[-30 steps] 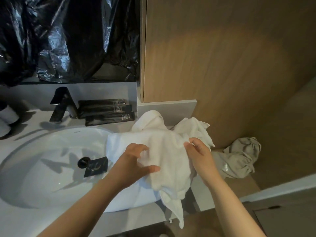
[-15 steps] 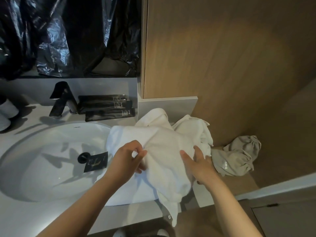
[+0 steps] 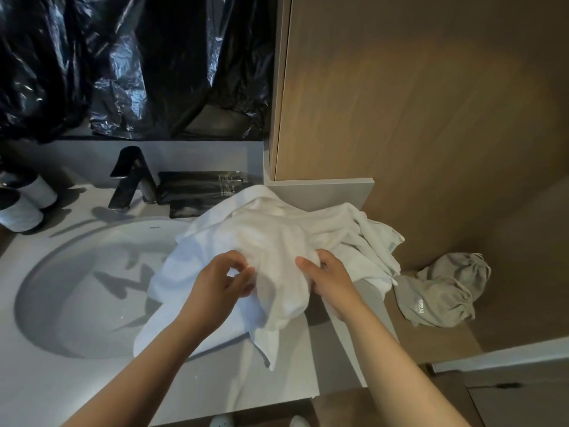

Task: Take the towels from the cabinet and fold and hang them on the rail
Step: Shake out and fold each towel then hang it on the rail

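A: Where is the cloth?

B: The crumpled white terry towel [image 3: 277, 238] lies heaped on the pale grey vanity counter [image 3: 46, 389]. Its left part drapes over the rim of the round white sink basin [image 3: 77, 288]. Its right part spills past the counter's end toward the 2 grey drawstring fabric pouches [image 3: 437, 300] on the wooden ledge [image 3: 431, 343]. Whether it is 1 towel or 2 bunched together, I cannot tell.

A: And the hands?

B: Both are on it. The left hand [image 3: 220, 283] pinches a raised fold between thumb and fingertips. The right hand [image 3: 328, 280] has its fingers curled into the bunch just beside it, thumb on top. Both grips are narrow and close together.

A: How will it handle?

B: Soft and limp, I judge, with no stiffness: it sags wherever nothing supports it. It looks light enough for 2 hands and thick enough to bulk up once folded. Terry should not slip in bare fingers.

A: So where to take hold?

B: Not in the middle, where the hands sit; lifting there only raises a lump. Better to trace a hem out to 2 neighbouring corners, pinch each, and let the towel's own weight pull it flat. The hanging corner [image 3: 271, 362] at the counter's front edge looks like the easiest start. The rail is out of view.
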### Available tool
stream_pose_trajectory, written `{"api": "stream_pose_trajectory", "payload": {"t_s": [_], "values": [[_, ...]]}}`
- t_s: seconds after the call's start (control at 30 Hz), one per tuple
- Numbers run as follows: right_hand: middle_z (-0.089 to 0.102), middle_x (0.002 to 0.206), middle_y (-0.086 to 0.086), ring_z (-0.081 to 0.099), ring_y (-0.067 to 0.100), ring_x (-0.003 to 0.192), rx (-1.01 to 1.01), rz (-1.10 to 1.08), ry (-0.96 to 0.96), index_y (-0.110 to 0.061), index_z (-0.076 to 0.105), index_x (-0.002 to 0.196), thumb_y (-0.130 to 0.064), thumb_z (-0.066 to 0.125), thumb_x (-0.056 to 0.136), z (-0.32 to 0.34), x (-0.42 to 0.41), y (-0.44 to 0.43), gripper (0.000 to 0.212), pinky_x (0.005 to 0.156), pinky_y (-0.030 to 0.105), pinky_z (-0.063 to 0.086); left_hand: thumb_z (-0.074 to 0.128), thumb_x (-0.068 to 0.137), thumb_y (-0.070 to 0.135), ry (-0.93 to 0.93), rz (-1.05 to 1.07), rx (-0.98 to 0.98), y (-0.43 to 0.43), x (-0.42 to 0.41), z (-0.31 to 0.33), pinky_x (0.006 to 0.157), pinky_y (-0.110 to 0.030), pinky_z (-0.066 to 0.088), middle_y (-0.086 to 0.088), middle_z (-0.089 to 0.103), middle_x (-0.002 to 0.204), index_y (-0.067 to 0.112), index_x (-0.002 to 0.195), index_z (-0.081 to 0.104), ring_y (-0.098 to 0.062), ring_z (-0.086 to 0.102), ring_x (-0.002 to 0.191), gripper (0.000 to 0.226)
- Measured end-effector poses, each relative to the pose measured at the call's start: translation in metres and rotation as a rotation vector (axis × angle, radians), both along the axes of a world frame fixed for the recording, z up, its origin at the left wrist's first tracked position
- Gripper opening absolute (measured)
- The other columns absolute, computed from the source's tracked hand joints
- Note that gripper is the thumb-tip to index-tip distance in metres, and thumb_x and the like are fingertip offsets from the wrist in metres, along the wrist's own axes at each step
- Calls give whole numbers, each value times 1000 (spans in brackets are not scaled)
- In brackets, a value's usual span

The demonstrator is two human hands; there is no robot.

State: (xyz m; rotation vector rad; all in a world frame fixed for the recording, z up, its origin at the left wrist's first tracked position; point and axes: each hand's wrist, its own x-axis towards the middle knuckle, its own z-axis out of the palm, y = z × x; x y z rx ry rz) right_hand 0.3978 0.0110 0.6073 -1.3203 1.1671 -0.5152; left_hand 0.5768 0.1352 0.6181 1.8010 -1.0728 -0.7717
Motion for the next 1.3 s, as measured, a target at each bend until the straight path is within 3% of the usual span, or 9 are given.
{"api": "stream_pose_trajectory", "payload": {"t_s": [0.23,0.37,0.47,0.67,0.83,0.93,1.0,1.13,1.3], "values": [[68,80,-7,64,14,74,-210,38,-80,-23,64,88,-31,67,90,43,-5,-9,9,57,34,50,59,94,26,-148,99,-116,-14,4,31,66,-26,48,-2,66,72,26,76,52,-12,67,71,19],[72,105,-1,67,20,98,-252,18,-237,-22,64,110,-27,63,94,94,15,-28,17,78,36,54,58,95,29,-121,121,-287,-30,10,77,63,-25,49,3,64,74,27,78,54,-8,64,63,18],[71,94,1,65,16,83,-313,38,-330,-21,64,103,-24,62,95,138,25,-39,9,64,23,50,60,94,25,-166,171,-422,-43,17,116,61,-10,46,5,65,79,32,75,54,0,66,66,21],[67,84,3,60,9,64,-505,41,-393,-13,65,102,-26,63,93,214,33,-52,16,50,16,43,60,94,27,-139,157,-568,-60,25,176,63,-17,53,13,64,74,22,80,56,-2,66,61,16],[71,86,-5,66,10,75,-555,77,-466,-20,69,97,-27,65,92,249,25,-60,9,60,20,51,63,92,25,-49,102,-625,-60,16,195,54,-16,53,6,66,68,16,82,59,-7,66,55,14],[60,71,-20,54,-3,62,-892,148,-206,-22,66,86,-28,67,90,257,15,-72,7,55,8,40,65,91,27,-62,60,-598,-58,12,191,48,-17,47,1,63,59,16,78,61,-9,60,47,17],[50,62,-23,44,-1,56,-1014,289,44,-26,59,75,-27,69,89,248,6,-78,16,53,13,35,65,91,29,-144,-6,-474,-57,11,178,48,-17,44,6,60,53,18,72,62,-8,56,43,22],[44,60,-19,38,-2,56,-815,517,385,-42,46,60,-28,70,89,185,-19,-83,40,55,19,27,66,89,36,-256,-67,-221,-52,5,130,54,-18,43,10,63,58,24,70,63,-4,60,51,23],[50,73,-11,49,7,68,-519,533,663,-29,50,72,-28,67,84,87,-58,-58,21,61,22,35,69,85,36,-260,-58,-91,-49,-1,73,65,-17,44,17,65,82,32,77,65,2,60,75,9]]}}
